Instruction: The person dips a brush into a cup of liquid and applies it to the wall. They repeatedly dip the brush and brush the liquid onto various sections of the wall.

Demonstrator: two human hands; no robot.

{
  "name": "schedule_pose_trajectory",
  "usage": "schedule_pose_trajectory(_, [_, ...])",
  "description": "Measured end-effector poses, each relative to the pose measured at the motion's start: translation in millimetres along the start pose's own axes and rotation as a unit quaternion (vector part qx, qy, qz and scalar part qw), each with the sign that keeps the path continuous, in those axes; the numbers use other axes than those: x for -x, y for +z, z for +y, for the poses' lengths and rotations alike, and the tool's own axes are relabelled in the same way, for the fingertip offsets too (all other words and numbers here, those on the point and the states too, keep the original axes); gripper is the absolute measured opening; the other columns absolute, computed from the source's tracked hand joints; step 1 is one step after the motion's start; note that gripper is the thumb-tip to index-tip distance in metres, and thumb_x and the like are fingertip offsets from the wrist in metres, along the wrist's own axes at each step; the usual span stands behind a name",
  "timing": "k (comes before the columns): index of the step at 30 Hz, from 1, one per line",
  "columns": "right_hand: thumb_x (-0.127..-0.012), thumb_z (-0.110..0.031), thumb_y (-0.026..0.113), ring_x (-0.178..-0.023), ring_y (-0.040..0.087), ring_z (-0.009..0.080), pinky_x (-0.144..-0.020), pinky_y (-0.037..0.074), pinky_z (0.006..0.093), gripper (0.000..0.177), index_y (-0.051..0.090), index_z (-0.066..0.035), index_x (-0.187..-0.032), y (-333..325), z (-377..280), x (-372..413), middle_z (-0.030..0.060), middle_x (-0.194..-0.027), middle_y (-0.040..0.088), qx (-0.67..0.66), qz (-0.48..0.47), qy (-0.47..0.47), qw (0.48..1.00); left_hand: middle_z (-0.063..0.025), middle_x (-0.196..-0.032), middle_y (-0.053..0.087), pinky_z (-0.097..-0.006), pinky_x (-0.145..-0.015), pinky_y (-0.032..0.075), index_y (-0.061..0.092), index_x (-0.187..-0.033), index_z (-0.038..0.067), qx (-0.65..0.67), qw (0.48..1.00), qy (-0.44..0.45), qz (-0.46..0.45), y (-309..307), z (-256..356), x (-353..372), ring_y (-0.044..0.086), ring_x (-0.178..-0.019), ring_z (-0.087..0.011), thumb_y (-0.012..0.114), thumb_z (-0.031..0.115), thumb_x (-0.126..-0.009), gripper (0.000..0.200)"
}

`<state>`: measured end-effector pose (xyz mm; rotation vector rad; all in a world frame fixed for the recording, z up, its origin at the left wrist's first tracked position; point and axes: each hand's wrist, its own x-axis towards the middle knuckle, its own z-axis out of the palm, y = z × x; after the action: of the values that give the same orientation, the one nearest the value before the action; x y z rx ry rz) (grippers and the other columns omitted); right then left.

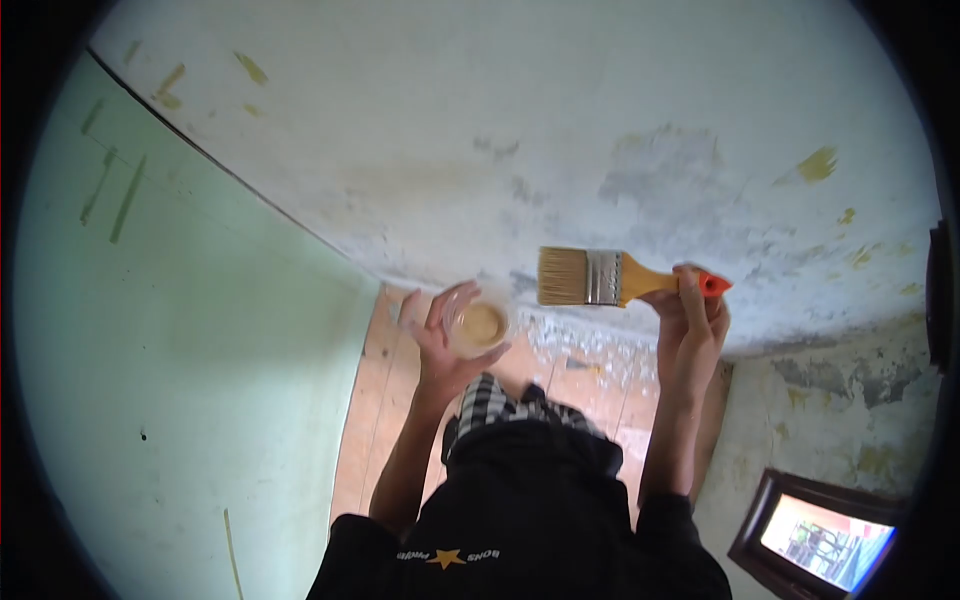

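Note:
My left hand [438, 350] is curled around a clear plastic cup [462, 338] with beige stuff inside, seen from above. In my right hand [692, 325] is a flat paintbrush [640, 280], gripped by its yellow wooden handle near the red tip. Its wide tan bristles point left, toward the cup, with a gap between the two. Behind the brush rises a white wall [420, 220] with grey worn patches and yellowish marks.
A green wall [220, 330] stands close on the left. White flakes [600, 345] lie scattered on the tiled floor [365, 430] at the wall's foot, with a small scraper-like tool [582, 366] among them. At lower right is a dark-framed window [765, 520].

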<state>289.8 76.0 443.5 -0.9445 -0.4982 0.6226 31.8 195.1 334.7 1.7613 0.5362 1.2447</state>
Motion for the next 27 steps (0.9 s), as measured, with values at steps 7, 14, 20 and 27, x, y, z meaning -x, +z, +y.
schedule_pose_trajectory(7, [-0.096, -0.002, 0.069, -0.083, 0.068, 0.0123, -0.075, 0.052, 0.0261, 0.010, 0.069, 0.004, -0.104, 47.3, -10.8, 17.3, 0.0067, -0.094, 0.072, 0.318, -0.182, -0.052, 0.929, -0.0275, -0.142, 0.047, -0.0475, -0.110, 0.048, -0.003, -0.146, 0.020, 0.031, 0.999, -0.014, -0.029, 7.7, 2.8, 0.7, 0.054, -0.131, -0.0354, 0.090, 0.000, -0.073, 0.120])
schedule_pose_trajectory(14, [-0.089, 0.001, 0.074, -0.079, 0.074, 0.0257, -0.071, 0.057, 0.0334, 0.010, 0.067, 0.003, -0.096, 113.7, 39.9, 29.4, 0.0153, -0.094, 0.074, 0.416, -0.325, -0.074, 0.846, -0.0278, -0.140, 0.050, -0.0459, -0.106, 0.051, -0.002, -0.144, 0.019, 0.006, 0.999, 0.014, -0.046, -32.8, 3.0, -6.3, 0.059, -0.124, -0.0346, 0.092, 0.005, -0.074, 0.117])
schedule_pose_trajectory(20, [-0.093, -0.005, 0.073, -0.076, 0.073, 0.0291, -0.068, 0.055, 0.0347, 0.012, 0.069, 0.004, -0.100, 161.6, 76.2, 39.4, 0.0174, -0.090, 0.074, 0.469, -0.335, -0.032, 0.816, -0.0269, -0.143, 0.048, -0.0457, -0.104, 0.053, -0.001, -0.146, 0.018, 0.002, 0.997, 0.025, -0.071, -77.9, -3.4, -14.6, 0.059, -0.125, -0.0354, 0.091, 0.007, -0.075, 0.117])
schedule_pose_trajectory(27, [-0.092, -0.004, 0.069, -0.074, 0.071, 0.0387, -0.063, 0.055, 0.0426, 0.017, 0.066, 0.004, -0.107, 207.2, 96.1, 54.6, 0.0213, -0.088, 0.071, 0.479, -0.345, -0.060, 0.805, -0.0274, -0.144, 0.047, -0.0443, -0.104, 0.053, -0.001, -0.146, 0.018, -0.002, 0.996, 0.022, -0.086, -122.5, -5.3, -21.6, 0.059, -0.126, -0.0350, 0.090, 0.006, -0.076, 0.116])
